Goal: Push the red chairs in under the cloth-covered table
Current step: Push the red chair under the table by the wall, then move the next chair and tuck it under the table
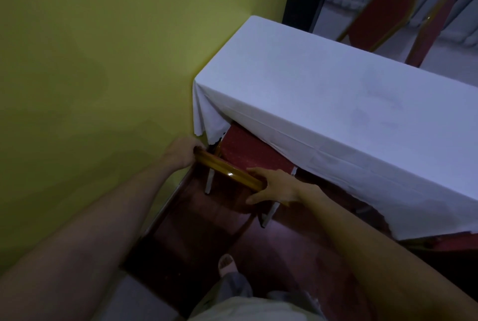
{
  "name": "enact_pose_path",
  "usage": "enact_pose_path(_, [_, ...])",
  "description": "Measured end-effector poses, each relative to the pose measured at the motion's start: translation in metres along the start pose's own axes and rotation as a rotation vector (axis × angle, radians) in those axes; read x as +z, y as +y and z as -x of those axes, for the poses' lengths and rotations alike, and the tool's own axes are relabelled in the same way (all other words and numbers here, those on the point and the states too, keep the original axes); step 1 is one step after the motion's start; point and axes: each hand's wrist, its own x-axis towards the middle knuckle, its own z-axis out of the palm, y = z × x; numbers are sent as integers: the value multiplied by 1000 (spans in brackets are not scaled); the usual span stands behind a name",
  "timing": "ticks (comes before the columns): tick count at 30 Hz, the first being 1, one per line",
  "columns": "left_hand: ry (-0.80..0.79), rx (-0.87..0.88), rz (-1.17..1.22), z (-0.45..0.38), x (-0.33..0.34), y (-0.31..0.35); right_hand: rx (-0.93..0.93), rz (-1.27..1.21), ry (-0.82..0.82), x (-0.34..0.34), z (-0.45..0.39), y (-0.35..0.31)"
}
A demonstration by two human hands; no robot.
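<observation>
Gripping the red chair [248, 155] backrest: left hand [182, 151] curled; right hand [274, 186] clasped.

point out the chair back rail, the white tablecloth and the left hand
chair back rail [227, 172], head view, glossy gold top between the hands
white tablecloth [323, 82], head view, bare flat top
left hand [182, 151], head view, back of hand
</observation>
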Motion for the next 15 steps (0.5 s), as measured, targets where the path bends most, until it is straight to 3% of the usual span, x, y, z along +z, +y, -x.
enact_pose_path(4, [138, -40, 145, -5, 3, 31, 35, -264, 162, 2, 32, 23])
enact_pose_path(7, [186, 57, 247, -7, 19, 74, 74, -384, 337, 6, 71, 55])
enact_pose_path(15, [-23, 387, 262, 14, 99, 235, 313, -473, 741, 18, 231, 186])
